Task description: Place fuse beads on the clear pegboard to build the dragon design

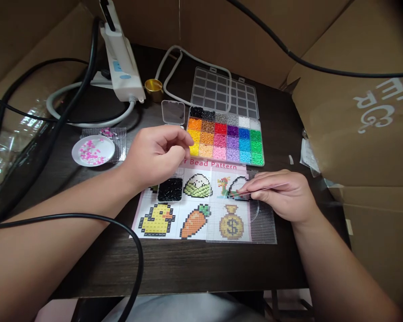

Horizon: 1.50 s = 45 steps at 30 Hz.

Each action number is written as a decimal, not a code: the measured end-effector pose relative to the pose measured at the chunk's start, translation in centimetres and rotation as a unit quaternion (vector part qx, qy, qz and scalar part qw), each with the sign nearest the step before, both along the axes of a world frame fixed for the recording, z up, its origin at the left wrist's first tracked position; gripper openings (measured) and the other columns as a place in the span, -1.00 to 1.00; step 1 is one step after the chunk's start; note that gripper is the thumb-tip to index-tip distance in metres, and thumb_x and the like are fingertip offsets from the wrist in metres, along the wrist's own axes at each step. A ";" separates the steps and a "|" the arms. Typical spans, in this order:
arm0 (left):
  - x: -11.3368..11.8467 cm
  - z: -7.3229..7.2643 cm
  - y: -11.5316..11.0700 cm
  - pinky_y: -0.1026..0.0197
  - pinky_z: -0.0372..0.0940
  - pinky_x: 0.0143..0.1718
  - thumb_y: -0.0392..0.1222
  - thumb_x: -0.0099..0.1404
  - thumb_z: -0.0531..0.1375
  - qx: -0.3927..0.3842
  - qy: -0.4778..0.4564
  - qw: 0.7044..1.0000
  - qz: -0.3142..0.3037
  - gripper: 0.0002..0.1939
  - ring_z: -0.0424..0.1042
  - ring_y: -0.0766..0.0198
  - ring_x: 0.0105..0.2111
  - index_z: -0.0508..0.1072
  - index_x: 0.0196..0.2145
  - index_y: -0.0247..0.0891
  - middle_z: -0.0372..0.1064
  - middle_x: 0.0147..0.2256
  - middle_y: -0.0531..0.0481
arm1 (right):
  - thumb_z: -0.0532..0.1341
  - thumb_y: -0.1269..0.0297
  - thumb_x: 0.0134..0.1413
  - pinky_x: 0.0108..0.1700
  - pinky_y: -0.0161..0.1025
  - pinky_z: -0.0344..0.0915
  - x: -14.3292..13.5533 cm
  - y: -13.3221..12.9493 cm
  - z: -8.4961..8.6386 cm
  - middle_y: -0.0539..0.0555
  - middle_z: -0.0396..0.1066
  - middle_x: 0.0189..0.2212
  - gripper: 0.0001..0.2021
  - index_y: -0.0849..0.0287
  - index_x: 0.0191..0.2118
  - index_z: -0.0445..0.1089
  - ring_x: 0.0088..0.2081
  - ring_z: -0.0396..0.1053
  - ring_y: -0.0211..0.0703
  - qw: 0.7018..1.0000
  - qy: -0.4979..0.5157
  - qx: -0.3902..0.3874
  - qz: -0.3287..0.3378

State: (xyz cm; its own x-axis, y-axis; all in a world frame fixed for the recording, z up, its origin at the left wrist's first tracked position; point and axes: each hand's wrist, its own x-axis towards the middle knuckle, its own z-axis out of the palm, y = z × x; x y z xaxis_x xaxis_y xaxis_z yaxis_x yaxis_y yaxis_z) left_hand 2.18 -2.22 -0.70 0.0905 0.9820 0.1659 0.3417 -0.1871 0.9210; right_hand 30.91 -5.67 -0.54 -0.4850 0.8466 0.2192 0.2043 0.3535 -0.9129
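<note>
Thin tweezers [272,186] are held in my right hand [284,194], their tips low over the clear pegboard [265,223], beside a curved outline of black beads [235,182]. The pegboard lies over the right part of a printed bead pattern sheet [177,206]. My left hand [161,154] hovers above a small box of black beads [170,190], fingers curled in; whether anything is between them is hidden. Behind it stands the open bead case [226,136] with many colors.
At the left a white dish [93,151] of pink and white beads overlaps another pegboard [121,138]. A gold cup [153,89], a power strip [126,74] and cables lie at the back. Cardboard walls [356,112] surround the table; a black cable [139,255] hangs in front.
</note>
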 end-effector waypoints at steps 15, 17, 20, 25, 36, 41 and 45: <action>0.0 0.0 -0.1 0.10 0.34 -0.46 -0.32 0.01 0.15 0.013 0.013 1.000 0.014 -0.81 0.40 0.21 -0.55 0.55 -0.45 -0.13 0.46 -0.55 0.05 | 0.41 0.37 0.11 -0.33 -0.23 0.56 0.4 -0.3 -0.6 0.09 0.66 -0.33 -0.87 0.03 -0.22 0.67 -0.35 0.62 -0.11 1.000 0.005 -0.024 -0.002; 0.0 0.0 -0.1 0.10 0.34 -0.47 -0.31 0.00 0.15 0.014 0.011 1.000 0.011 -0.81 0.40 0.20 -0.54 0.54 -0.46 -0.13 0.47 -0.55 0.05 | 0.41 0.39 0.11 -0.32 -0.23 0.56 0.4 -0.3 -0.6 0.09 0.66 -0.33 -0.85 0.01 -0.21 0.67 -0.34 0.61 -0.12 1.000 0.006 -0.022 -0.001; 0.0 0.0 0.0 0.12 0.34 -0.49 -0.29 0.00 0.16 0.009 0.008 1.000 0.007 -0.83 0.40 0.21 -0.54 0.54 -0.46 -0.13 0.46 -0.56 0.05 | 0.41 0.36 0.11 -0.32 -0.21 0.56 0.4 -0.3 -0.5 0.09 0.66 -0.33 -0.88 0.02 -0.22 0.67 -0.34 0.61 -0.11 1.000 0.005 -0.026 -0.007; 0.0 -0.2 0.0 0.12 0.36 -0.47 -0.27 0.00 0.18 0.007 0.007 1.000 0.010 -0.85 0.40 0.19 -0.53 0.55 -0.45 -0.13 0.45 -0.55 0.04 | 0.43 0.34 0.09 -0.35 -0.23 0.56 0.6 -0.3 -0.6 0.09 0.66 -0.35 -0.89 0.02 -0.24 0.67 -0.36 0.61 -0.11 0.999 0.004 -0.031 -0.019; 0.0 -0.1 0.0 0.10 0.36 -0.43 -0.27 0.01 0.19 -0.001 0.004 1.000 0.009 -0.86 0.41 0.17 -0.51 0.54 -0.46 -0.12 0.43 -0.56 0.04 | 0.41 0.35 0.10 -0.31 -0.19 0.56 0.6 -0.3 -0.7 0.10 0.66 -0.33 -0.88 0.03 -0.22 0.67 -0.34 0.61 -0.09 1.000 -0.002 -0.021 -0.006; 0.0 -0.1 0.0 0.08 0.36 -0.41 -0.27 0.00 0.19 -0.001 -0.001 1.000 0.007 -0.86 0.41 0.17 -0.51 0.54 -0.45 -0.12 0.43 -0.56 0.04 | 0.42 0.36 0.10 -0.34 -0.21 0.54 0.6 -0.3 -0.7 0.09 0.66 -0.35 -0.89 0.02 -0.24 0.67 -0.37 0.60 -0.11 1.000 0.002 -0.027 -0.014; 0.0 -0.1 -0.1 0.09 0.36 -0.44 -0.26 0.00 0.18 -0.001 0.000 1.000 0.006 -0.85 0.39 0.18 -0.54 0.53 -0.45 -0.13 0.43 -0.57 0.03 | 0.42 0.39 0.09 -0.34 -0.22 0.54 0.6 -0.3 -0.7 0.08 0.66 -0.34 -0.85 0.00 -0.23 0.67 -0.36 0.61 -0.11 0.999 0.012 -0.031 -0.013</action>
State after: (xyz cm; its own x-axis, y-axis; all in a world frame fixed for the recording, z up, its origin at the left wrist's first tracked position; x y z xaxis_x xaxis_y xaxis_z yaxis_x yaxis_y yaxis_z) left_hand 2.21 -2.30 -0.77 0.0781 0.9833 0.1644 0.3447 -0.1814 0.9210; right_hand 31.54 -6.01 -1.24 -0.4570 0.8717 0.1767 0.1909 0.2901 -0.9378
